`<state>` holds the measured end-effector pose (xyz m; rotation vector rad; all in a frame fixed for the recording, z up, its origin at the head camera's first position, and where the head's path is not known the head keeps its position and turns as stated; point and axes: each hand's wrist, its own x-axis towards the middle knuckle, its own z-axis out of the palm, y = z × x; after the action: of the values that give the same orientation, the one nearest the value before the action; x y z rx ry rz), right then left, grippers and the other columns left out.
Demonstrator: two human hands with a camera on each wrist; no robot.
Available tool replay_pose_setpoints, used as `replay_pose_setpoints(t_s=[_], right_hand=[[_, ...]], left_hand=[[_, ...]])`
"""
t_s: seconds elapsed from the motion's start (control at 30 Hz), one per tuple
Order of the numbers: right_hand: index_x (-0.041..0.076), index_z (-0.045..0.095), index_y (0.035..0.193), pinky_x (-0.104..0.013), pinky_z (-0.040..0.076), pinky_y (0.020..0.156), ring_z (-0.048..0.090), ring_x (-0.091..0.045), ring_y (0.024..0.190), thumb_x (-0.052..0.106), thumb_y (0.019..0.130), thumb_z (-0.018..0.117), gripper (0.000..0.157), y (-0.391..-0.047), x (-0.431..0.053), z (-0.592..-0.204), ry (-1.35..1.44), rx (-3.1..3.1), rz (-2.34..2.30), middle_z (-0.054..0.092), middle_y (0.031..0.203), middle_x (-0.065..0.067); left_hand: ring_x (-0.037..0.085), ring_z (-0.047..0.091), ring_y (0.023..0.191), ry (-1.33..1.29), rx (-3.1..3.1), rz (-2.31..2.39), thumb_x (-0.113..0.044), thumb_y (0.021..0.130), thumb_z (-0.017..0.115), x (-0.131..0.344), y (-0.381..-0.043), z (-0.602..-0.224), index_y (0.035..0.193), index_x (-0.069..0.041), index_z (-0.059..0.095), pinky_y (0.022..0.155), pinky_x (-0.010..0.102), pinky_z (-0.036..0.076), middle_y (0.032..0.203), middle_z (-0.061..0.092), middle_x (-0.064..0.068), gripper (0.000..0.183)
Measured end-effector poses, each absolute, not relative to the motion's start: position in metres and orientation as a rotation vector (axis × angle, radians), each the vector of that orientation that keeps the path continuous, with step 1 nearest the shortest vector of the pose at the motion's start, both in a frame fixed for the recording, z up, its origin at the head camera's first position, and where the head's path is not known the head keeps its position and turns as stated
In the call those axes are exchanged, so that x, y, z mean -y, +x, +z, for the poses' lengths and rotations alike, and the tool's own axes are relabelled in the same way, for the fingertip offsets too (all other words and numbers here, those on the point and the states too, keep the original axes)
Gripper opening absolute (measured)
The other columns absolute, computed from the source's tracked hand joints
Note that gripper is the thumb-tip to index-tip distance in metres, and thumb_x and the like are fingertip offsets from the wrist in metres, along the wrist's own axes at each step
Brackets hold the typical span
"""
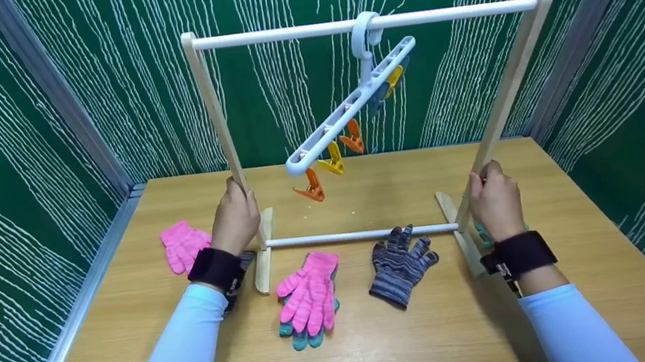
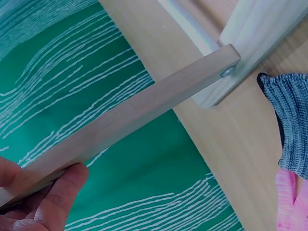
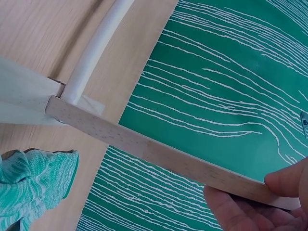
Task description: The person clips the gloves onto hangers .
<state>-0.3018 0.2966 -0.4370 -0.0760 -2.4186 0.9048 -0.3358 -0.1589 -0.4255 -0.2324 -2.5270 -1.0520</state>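
Well, green walls (image 1: 328, 122) with white streaks stand along the bench's (image 1: 415, 352) left, far and right edges. A rack (image 1: 512, 77) stands upright between the left and right edges, a slanting hanger (image 1: 367, 83) hooked near the middle of its top bar. Both hands are closed round it: the left hand (image 1: 234, 218) grips the left post, the right hand (image 1: 495, 197) the right post. Toward the left edge lie a pink glove (image 1: 181, 242) and a dark one (image 2: 293, 115); toward the right edge, a green glove (image 3: 38, 183). Between, another pink glove (image 1: 310, 295) covers a green one (image 1: 300, 338), beside a gray glove (image 1: 402, 269). Orange clips (image 1: 312, 186) and yellow clips (image 1: 331, 160) hang from the hanger.
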Motion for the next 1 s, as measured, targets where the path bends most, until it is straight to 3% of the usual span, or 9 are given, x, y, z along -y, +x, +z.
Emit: replay_pose_setpoints(t_s=[0.3,0.6,1.0], right_hand=[[-0.015,0.054,0.116,-0.066,0.063,0.077,0.073,-0.059,0.095,0.012,0.115,0.046,0.028,-0.308,-0.292,-0.437,-0.091,2.446,0.946,0.068,0.106,-0.043],[-0.015,0.054,0.11,-0.066,0.061,0.073,0.073,-0.059,0.09,0.009,0.114,0.045,0.025,-0.312,-0.286,-0.439,-0.048,2.417,0.907,0.068,0.1,-0.043],[-0.017,0.054,0.118,-0.066,0.063,0.075,0.073,-0.06,0.095,0.009,0.115,0.045,0.028,-0.315,-0.282,-0.437,-0.069,2.443,0.949,0.067,0.104,-0.043]], left_hand=[[0.05,0.073,0.103,-0.205,2.564,-1.035,-0.011,0.114,0.046,0.163,-0.335,-0.423,0.147,0.015,0.04,0.084,0.062,0.061,0.113,0.066,0.035,0.043],[0.052,0.073,0.104,-0.204,2.557,-0.996,-0.01,0.113,0.046,0.167,-0.337,-0.422,0.143,0.015,0.043,0.083,0.062,0.062,0.112,0.066,0.035,0.039],[0.047,0.072,0.115,-0.132,2.64,-1.081,-0.016,0.116,0.041,0.173,-0.34,-0.419,0.152,0.01,0.036,0.09,0.059,0.063,0.124,0.066,0.033,0.045]])
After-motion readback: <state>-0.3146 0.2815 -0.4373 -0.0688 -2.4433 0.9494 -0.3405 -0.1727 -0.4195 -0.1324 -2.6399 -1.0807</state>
